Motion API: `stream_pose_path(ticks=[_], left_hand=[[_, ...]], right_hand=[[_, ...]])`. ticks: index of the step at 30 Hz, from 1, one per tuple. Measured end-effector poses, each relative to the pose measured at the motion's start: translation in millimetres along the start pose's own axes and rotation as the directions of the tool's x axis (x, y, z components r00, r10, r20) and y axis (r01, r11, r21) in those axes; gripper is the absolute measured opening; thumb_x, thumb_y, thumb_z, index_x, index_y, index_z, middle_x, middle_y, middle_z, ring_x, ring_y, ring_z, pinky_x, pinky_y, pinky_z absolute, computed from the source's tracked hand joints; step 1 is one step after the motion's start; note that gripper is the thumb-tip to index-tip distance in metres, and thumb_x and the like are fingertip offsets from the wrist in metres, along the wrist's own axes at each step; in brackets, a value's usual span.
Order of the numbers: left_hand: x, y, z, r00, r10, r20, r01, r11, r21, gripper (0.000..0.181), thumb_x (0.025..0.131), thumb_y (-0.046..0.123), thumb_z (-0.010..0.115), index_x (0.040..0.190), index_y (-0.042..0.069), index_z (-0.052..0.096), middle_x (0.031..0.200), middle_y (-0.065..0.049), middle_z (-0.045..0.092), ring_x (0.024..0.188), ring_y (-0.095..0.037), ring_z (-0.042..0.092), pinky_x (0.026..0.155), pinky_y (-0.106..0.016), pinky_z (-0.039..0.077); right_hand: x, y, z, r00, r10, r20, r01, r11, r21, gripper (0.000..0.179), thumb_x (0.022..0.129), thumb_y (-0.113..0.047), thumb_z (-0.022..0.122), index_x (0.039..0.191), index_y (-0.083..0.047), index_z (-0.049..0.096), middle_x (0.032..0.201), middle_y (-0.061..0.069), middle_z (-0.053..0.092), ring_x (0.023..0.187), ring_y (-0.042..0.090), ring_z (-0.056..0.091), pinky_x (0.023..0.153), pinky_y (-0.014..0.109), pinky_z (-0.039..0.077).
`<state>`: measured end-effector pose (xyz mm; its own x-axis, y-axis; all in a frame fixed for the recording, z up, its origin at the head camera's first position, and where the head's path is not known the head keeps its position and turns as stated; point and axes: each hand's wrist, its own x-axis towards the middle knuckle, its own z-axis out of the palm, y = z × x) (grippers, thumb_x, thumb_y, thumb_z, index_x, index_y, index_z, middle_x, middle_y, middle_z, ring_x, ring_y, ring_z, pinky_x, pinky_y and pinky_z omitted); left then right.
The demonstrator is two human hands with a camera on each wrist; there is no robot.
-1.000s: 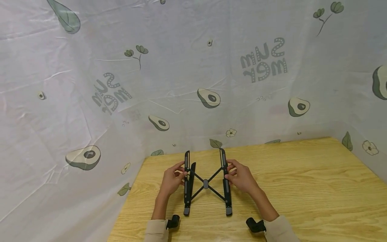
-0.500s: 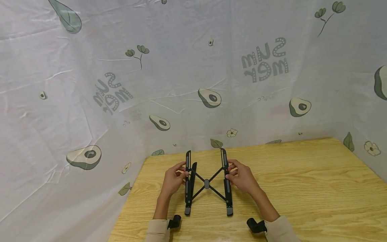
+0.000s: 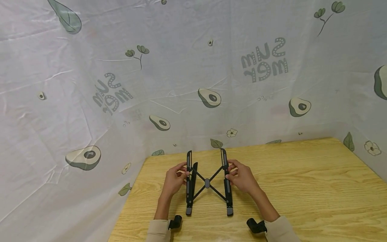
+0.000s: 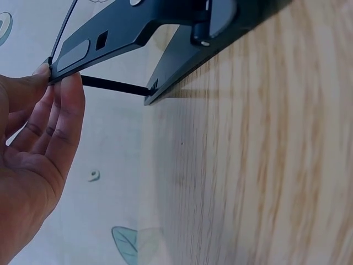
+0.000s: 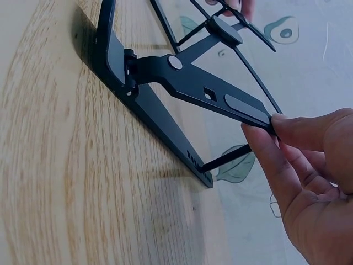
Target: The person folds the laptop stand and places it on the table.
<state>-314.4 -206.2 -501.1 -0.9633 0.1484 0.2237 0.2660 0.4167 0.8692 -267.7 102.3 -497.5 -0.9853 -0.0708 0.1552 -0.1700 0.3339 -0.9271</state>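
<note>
A black folding laptop stand [image 3: 207, 183] stands opened out on the wooden table, its X-shaped crossbars joined at a grey centre hub. My left hand [image 3: 173, 180] pinches the left upper arm between thumb and fingers. On the other side, my right hand [image 3: 242, 176] pinches the right upper arm the same way. Seen from the left wrist, the raised arm [image 4: 110, 41] slopes up from its hinge, and a thin strut [image 4: 113, 84] links down to the base rail. In the right wrist view, the hub [image 5: 225, 30] and the matching base rail [image 5: 165, 127] show.
The wooden table [image 3: 296, 188] stretches away to the right of the stand. A pale curtain [image 3: 181, 67] printed with avocados hangs behind the table and down its left side. Black wrist-camera mounts [image 3: 256, 226] sit at both sleeve cuffs.
The stand's left side and my left hand have shifted slightly to the right, bringing the two sides a little closer together. My right hand stays nearly still, with its grip unchanged.
</note>
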Motion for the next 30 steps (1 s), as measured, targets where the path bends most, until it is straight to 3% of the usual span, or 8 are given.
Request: stream_pose_path(ticks=[30], left_hand=[[1.1, 1.9, 4.5, 1.0, 0.026, 0.001, -0.026, 1.0, 0.016, 0.047, 0.102, -0.003, 0.069, 0.148, -0.001, 0.062, 0.108, -0.02, 0.07, 0.075, -0.019, 0.071, 0.064, -0.054, 0.065]], right_hand=[[1.4, 0.1, 0.8, 1.0, -0.01, -0.019, 0.01, 1.0, -0.007, 0.058, 0.095, 0.009, 0.074, 0.15, 0.002, 0.056, 0.117, 0.019, 0.068, 0.091, 0.022, 0.076, 0.065, 0.041, 0.067]])
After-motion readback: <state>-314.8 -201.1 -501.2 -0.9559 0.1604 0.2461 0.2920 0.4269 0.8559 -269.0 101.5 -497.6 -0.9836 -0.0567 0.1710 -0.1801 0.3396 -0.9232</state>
